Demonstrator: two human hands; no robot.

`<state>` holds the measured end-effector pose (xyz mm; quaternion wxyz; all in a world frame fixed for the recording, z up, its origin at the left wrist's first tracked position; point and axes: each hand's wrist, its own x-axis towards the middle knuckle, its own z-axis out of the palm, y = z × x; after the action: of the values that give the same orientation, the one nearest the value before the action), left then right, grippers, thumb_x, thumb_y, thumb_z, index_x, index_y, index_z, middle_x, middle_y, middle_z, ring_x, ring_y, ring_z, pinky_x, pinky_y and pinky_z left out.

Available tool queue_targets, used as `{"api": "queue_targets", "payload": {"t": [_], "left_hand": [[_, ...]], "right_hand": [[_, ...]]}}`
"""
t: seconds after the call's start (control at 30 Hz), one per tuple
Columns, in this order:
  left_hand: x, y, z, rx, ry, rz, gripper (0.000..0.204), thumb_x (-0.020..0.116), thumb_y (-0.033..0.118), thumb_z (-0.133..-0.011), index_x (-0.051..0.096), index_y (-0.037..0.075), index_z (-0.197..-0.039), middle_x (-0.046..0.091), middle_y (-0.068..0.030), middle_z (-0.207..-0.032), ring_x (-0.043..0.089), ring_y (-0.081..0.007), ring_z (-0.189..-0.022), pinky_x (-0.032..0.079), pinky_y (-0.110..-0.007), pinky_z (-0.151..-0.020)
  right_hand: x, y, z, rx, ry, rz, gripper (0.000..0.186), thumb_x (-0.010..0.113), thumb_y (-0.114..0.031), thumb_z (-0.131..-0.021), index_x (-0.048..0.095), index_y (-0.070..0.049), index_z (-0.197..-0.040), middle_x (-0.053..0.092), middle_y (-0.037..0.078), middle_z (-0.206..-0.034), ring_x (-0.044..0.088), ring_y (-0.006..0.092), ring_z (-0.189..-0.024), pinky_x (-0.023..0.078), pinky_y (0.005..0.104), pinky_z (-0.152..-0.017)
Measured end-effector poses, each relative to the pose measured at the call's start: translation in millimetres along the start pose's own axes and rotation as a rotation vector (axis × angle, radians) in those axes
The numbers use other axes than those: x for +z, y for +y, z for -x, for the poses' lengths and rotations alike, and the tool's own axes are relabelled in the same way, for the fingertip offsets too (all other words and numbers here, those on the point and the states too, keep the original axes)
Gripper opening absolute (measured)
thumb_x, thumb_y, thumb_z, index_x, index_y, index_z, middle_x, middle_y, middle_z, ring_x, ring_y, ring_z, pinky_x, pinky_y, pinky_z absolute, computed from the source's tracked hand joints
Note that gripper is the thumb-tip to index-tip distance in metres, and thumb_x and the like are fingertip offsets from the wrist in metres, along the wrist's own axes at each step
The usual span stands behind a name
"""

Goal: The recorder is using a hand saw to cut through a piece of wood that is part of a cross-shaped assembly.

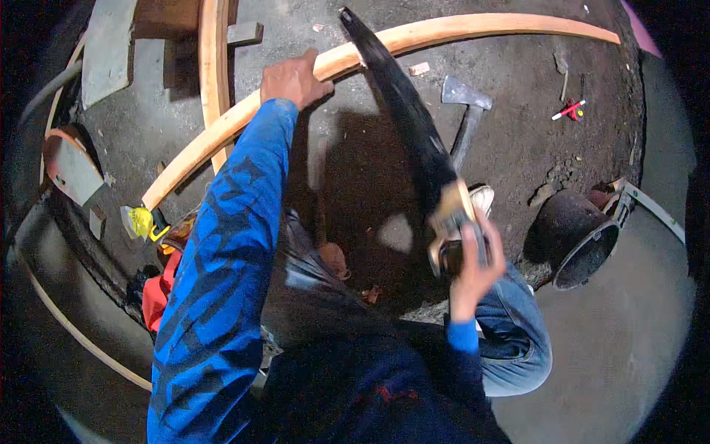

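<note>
A long, pale wooden batten (473,27) runs across the far side of the floor, looking bowed in this wide view. My left hand (291,80) is closed over it near the middle, fingers over the far edge. Just to the right of that hand, the dark blade of a handsaw (403,96) crosses the batten, its tip reaching past it. The saw slants back toward me, and my right hand (479,268) is wrapped round its handle, slightly blurred. Whether the teeth touch the wood cannot be made out.
A hatchet (466,100) lies right of the saw blade. Farther right are a red-and-white marker (569,111) and a tipped black bucket (588,235). Another wooden batten (214,70) passes under the first. At left are grey boards (109,52) and a yellow-and-black item (148,223).
</note>
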<state>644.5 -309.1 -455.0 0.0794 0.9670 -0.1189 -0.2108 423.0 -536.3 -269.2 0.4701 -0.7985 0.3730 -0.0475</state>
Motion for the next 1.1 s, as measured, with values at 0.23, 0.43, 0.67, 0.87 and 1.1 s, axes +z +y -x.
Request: {"api": "queue_targets", "payload": {"t": [0.23, 0.43, 0.67, 0.87, 1.1], "left_hand": [[-1.5, 2.5, -0.9, -0.002, 0.006, -0.031, 0.059, 0.078, 0.05, -0.077, 0.065, 0.009, -0.117, 0.076, -0.0213, -0.1, 0.073, -0.0395, -0.096, 0.057, -0.051, -0.085], [-4.9, 2.8, -0.7, -0.02, -0.008, 0.001, 0.054, 0.079, 0.048, -0.077, 0.065, 0.012, -0.115, 0.076, -0.0206, -0.1, 0.074, -0.0389, -0.097, 0.057, -0.051, -0.086], [-2.6, 3.5, 0.2, -0.026, -0.022, -0.006, 0.057, 0.078, 0.049, -0.079, 0.063, 0.013, -0.121, 0.076, -0.0202, -0.105, 0.073, -0.0384, -0.1, 0.057, -0.051, -0.088], [-0.7, 3.9, 1.5, -0.032, -0.018, -0.014, 0.058, 0.079, 0.05, -0.079, 0.063, 0.013, -0.12, 0.076, -0.0194, -0.103, 0.073, -0.0379, -0.1, 0.057, -0.051, -0.087], [-5.5, 4.5, -0.6, -0.038, -0.038, 0.0, 0.058, 0.079, 0.049, -0.078, 0.064, 0.012, -0.12, 0.076, -0.0186, -0.106, 0.073, -0.037, -0.101, 0.057, -0.05, -0.09]], "right_hand": [[33.5, 1.5, -64.6, -0.128, -0.082, -0.173, 0.04, 0.074, -0.023, -0.095, 0.071, 0.0, -0.127, 0.073, 0.012, -0.121, 0.066, 0.0184, -0.109, 0.05, 0.0341, -0.1], [-60.2, 86.6, 22.7, -0.162, 0.004, 0.129, 0.04, 0.075, -0.02, -0.091, 0.07, 0.003, -0.125, 0.073, 0.016, -0.122, 0.067, 0.025, -0.113, 0.048, 0.0387, -0.105], [-51.9, 63.3, 69.4, -0.287, -0.195, 0.228, 0.04, 0.073, 0.005, -0.084, 0.069, 0.003, -0.125, 0.075, 0.019, -0.118, 0.074, 0.0266, -0.105, 0.056, 0.0351, -0.093], [-2.9, 23.1, 32.1, -0.601, -0.295, 0.257, 0.036, 0.073, -0.006, -0.089, 0.069, 0.004, -0.124, 0.074, 0.023, -0.119, 0.076, 0.0314, -0.102, 0.058, 0.0362, -0.088], [3.4, 33.0, 31.5, -0.411, -0.125, 0.156, 0.04, 0.077, -0.002, -0.088, 0.07, -0.002, -0.126, 0.075, 0.02, -0.115, 0.075, 0.0268, -0.106, 0.058, 0.0374, -0.093]]}}
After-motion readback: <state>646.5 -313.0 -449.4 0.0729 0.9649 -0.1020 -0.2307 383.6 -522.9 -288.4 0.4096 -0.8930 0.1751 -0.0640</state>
